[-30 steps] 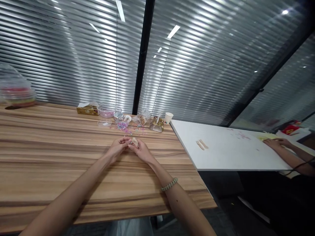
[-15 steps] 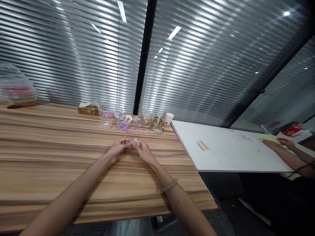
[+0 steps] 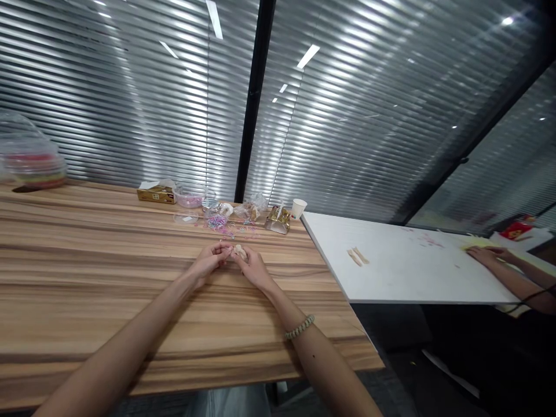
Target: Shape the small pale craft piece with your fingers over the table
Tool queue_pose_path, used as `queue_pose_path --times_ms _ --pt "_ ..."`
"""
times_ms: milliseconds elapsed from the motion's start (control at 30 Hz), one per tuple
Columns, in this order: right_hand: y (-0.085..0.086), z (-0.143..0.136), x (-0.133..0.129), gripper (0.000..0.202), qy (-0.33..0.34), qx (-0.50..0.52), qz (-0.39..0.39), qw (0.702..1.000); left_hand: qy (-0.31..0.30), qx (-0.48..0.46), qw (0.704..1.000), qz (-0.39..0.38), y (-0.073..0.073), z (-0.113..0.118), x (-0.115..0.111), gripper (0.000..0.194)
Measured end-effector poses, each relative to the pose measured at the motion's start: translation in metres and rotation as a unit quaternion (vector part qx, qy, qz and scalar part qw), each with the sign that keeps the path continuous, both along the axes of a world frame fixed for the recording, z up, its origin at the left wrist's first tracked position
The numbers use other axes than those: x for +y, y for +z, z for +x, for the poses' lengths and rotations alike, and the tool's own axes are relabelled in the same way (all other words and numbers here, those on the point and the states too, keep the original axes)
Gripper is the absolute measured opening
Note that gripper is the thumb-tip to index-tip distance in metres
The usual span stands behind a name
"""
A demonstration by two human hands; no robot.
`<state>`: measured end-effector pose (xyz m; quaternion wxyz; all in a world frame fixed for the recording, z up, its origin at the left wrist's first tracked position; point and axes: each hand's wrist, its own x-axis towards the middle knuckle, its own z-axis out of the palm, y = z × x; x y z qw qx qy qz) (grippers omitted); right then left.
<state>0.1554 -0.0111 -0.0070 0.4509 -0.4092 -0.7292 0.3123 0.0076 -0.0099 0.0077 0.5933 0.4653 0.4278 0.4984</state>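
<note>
Over the wooden table point(image 3: 108, 278), both hands meet with fingertips nearly touching. My right hand point(image 3: 254, 269) is closed on a small crumpled beige piece point(image 3: 240, 251), whose material I cannot make out. My left hand point(image 3: 211, 259) has thumb and fingers pinched together beside it; whatever lies between them is too small to name. Just beyond the fingers lie scattered small pink, purple and blue pieces point(image 3: 232, 231), some heaped in a clear bag point(image 3: 217, 220).
Along the back stand a gold box point(image 3: 156, 194), a round clear tub point(image 3: 190, 200) with pink bits, a clear lid point(image 3: 186, 218), an opened gold packet point(image 3: 278, 220) and a paper cup point(image 3: 298, 208). Two beige strips point(image 3: 358, 256) lie on the white table point(image 3: 391, 278), where another person's hands point(image 3: 486, 253) rest.
The beige piece has turned slightly and sits a little lower in my right fingers. My arms hardly move. At far right, the other person's hands have drawn closer together.
</note>
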Motion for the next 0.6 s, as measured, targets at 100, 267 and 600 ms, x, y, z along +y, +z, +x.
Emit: queue_pose_path --times_ms 100,267,600 --pt "-0.0013 0.0002 0.0017 0.022 -0.016 -0.001 0.012 1.0 -0.002 0.004 1.0 -0.004 -0.0005 -0.0001 0.0004 0.047" --pt "-0.0012 -0.0001 0.003 0.021 -0.018 0.016 0.005 1.0 0.001 0.014 1.0 0.007 -0.0019 -0.0001 0.001 0.047" --pt "-0.0065 -0.0019 0.004 0.027 -0.002 0.064 -0.074 0.995 0.021 0.072 0.995 0.071 0.002 0.0002 -0.0004 0.039"
